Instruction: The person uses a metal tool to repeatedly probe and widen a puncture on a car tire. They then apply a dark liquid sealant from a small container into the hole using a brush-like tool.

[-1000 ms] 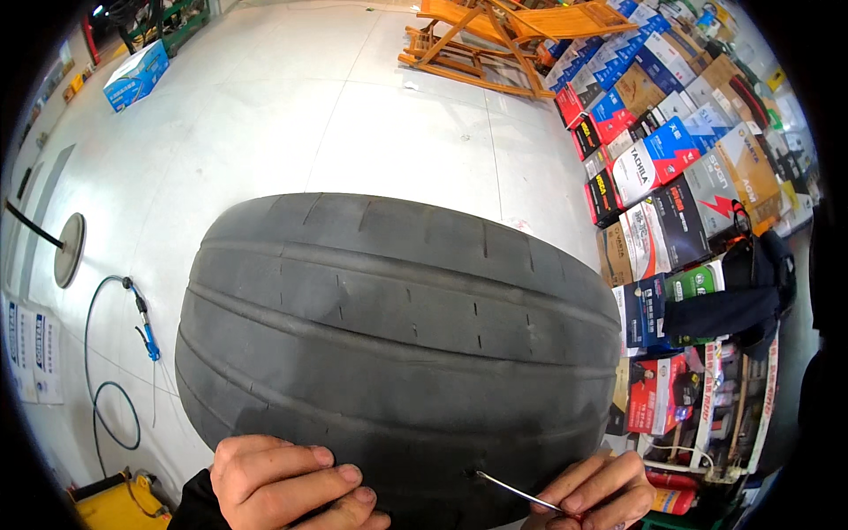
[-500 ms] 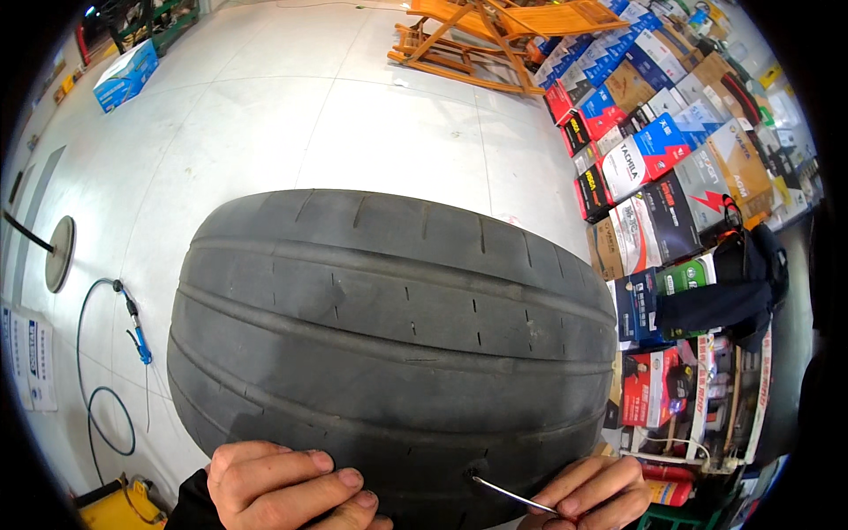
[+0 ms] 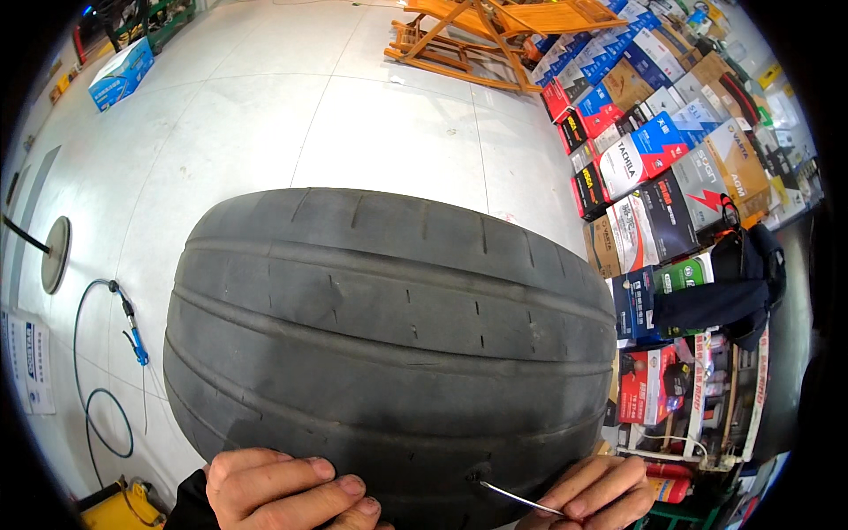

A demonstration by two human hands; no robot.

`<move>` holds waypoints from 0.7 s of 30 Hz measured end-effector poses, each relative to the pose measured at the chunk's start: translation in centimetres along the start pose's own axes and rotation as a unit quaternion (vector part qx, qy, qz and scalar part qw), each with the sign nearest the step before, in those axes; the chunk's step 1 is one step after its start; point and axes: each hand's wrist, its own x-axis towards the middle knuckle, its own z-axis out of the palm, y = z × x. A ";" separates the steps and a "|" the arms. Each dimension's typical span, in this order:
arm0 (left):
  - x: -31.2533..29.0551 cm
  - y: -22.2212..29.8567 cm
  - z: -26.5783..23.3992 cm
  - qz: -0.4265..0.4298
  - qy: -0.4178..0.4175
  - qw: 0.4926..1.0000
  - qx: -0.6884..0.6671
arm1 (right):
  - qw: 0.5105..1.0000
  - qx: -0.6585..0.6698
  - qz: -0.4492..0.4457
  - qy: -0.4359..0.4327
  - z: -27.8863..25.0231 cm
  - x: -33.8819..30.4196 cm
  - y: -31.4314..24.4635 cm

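Note:
A large worn black tyre (image 3: 389, 327) stands in front of me, its grooved tread facing up. Over its near left part lies my left hand (image 3: 283, 490), fingers bent and resting on the rubber; it grasps no tool. At the near right, my right hand (image 3: 601, 495) pinches a thin metal rod (image 3: 521, 500), perhaps a slim screwdriver, whose other end is hidden in the fingers. The rod slants left to a small dark hole (image 3: 474, 475) in the tread. Its tip is at the hole's right edge; whether it touches the rubber I cannot tell.
Stacked boxes (image 3: 645, 159) line the right side, with dark clothing (image 3: 715, 305) over some. A wooden recliner (image 3: 468, 44) stands at the back. Left on the floor are an air hose with a blue-handled gun (image 3: 137, 344), a round stand base (image 3: 56, 256) and a yellow case (image 3: 119, 508).
The rod's tip has shifted slightly right and down at the hole, and my right hand has moved a little right. My left hand stays on the tread.

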 end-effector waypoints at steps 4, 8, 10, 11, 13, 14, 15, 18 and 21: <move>0.0 0.0 -0.1 -0.005 -0.005 1.000 -0.005 | 1.000 0.003 0.005 -0.005 -0.2 0.1 0.0; 0.0 0.0 -0.1 0.003 0.004 1.000 -0.003 | 1.000 0.005 0.005 -0.004 -0.1 0.1 -0.1; 0.0 0.0 -0.3 0.003 0.001 1.000 -0.001 | 1.000 0.004 0.007 -0.010 0.0 0.2 -0.1; 0.0 -0.1 -0.2 0.004 -0.001 1.000 -0.005 | 1.000 0.009 0.006 -0.006 -0.1 0.0 0.0; 0.0 -0.3 0.2 0.002 -0.005 1.000 -0.016 | 1.000 0.002 0.007 -0.009 -0.3 -0.1 0.1; 0.0 -0.5 0.6 0.001 -0.007 1.000 -0.022 | 1.000 -0.011 0.010 -0.018 -0.6 -0.1 0.1; 0.0 -0.3 0.3 0.001 -0.005 1.000 -0.017 | 0.999 -0.014 0.010 -0.029 -0.5 0.1 0.0; -0.1 -0.1 -0.3 -0.002 -0.002 1.000 -0.006 | 0.999 -0.004 -0.008 -0.039 -0.3 0.3 0.1; 0.0 -0.1 -0.4 -0.010 -0.010 1.000 -0.006 | 0.999 0.036 -0.026 -0.001 -0.1 0.0 0.5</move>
